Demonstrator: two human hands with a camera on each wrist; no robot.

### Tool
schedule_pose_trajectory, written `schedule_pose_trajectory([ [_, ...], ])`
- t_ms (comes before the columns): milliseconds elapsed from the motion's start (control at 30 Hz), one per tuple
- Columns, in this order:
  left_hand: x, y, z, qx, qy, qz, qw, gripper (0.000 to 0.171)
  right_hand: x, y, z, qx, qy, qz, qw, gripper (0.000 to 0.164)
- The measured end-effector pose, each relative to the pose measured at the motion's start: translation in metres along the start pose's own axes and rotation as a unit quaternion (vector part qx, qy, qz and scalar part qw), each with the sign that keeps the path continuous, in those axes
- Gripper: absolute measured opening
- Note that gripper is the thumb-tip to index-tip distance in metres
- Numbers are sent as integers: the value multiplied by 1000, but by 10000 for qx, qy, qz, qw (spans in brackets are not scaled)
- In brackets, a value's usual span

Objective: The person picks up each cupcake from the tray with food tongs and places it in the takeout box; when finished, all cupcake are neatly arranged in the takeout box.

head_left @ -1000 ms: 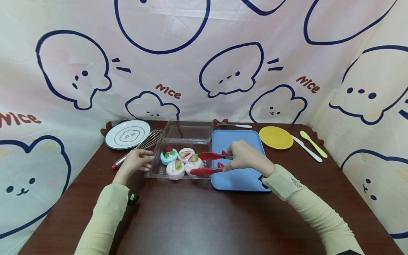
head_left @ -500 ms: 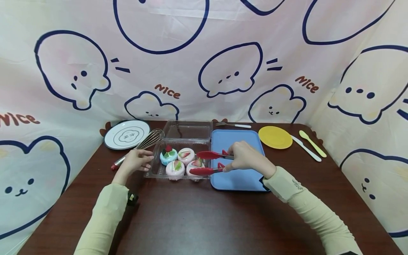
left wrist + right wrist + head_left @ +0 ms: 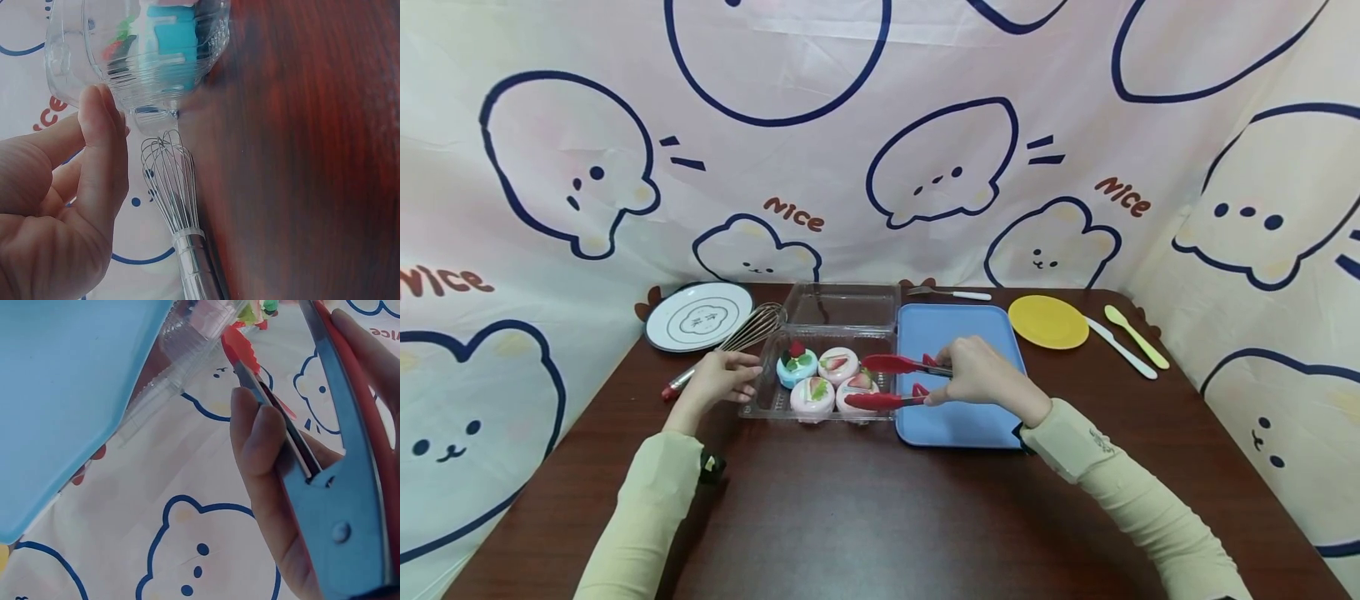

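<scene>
My right hand point(image 3: 981, 375) grips red-tipped metal tongs point(image 3: 880, 402). Their arms stand spread at the right side of the clear plastic box point(image 3: 760, 404), the lower tip overlapping the front right pink cupcake point(image 3: 857, 383). Beside it sit another pink cupcake point(image 3: 837, 364) at the back, a pale one point(image 3: 812, 407) in front and a blue one point(image 3: 796, 375) with a raspberry on top. At the box's left edge my left hand point(image 3: 718, 383) pinches the rim; the left wrist view shows the fingertips point(image 3: 94, 103) there.
A blue tray point(image 3: 917, 433) adjoins the box on the right. Left lie a whisk point(image 3: 756, 329) and white plate point(image 3: 700, 292). Behind the tray is a fork point(image 3: 962, 295); farther right are a yellow plate point(image 3: 1048, 321), white knife point(image 3: 1123, 350) and green spoon point(image 3: 1138, 337).
The front right cupcake has shifted slightly toward the front of the box, and its strawberry has moved with it. The tongs have barely moved; the left hand stays at the rim.
</scene>
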State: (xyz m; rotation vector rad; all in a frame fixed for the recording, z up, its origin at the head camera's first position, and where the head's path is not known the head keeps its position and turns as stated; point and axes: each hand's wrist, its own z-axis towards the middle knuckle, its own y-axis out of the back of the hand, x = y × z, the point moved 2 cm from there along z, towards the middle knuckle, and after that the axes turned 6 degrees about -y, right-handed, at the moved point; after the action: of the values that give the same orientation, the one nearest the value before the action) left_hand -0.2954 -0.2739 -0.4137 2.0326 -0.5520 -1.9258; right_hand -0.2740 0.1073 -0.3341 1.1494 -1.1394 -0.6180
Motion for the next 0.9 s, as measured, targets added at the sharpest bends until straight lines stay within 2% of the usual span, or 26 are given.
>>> schedule_pose_trajectory([
  [200, 1, 0, 0, 5, -2, -13, 10000, 40, -8, 0, -5, -218, 143, 168, 9995, 47],
  [433, 1, 0, 0, -6, 22, -49, 10000, 39, -30, 10, -8, -114, -197, 563, 9982, 58],
  [600, -1, 0, 0, -20, 49, 42, 10000, 39, -55, 20, -16, -358, -387, 759, 9957, 71],
  [733, 0, 0, 0, -32, 103, 53, 9999, 40, -81, 28, -29, -611, -550, 896, 9926, 75],
  [900, 1, -2, 1, -32, 100, 16, 9999, 40, -119, 38, -48, -921, -940, 778, 9882, 78],
])
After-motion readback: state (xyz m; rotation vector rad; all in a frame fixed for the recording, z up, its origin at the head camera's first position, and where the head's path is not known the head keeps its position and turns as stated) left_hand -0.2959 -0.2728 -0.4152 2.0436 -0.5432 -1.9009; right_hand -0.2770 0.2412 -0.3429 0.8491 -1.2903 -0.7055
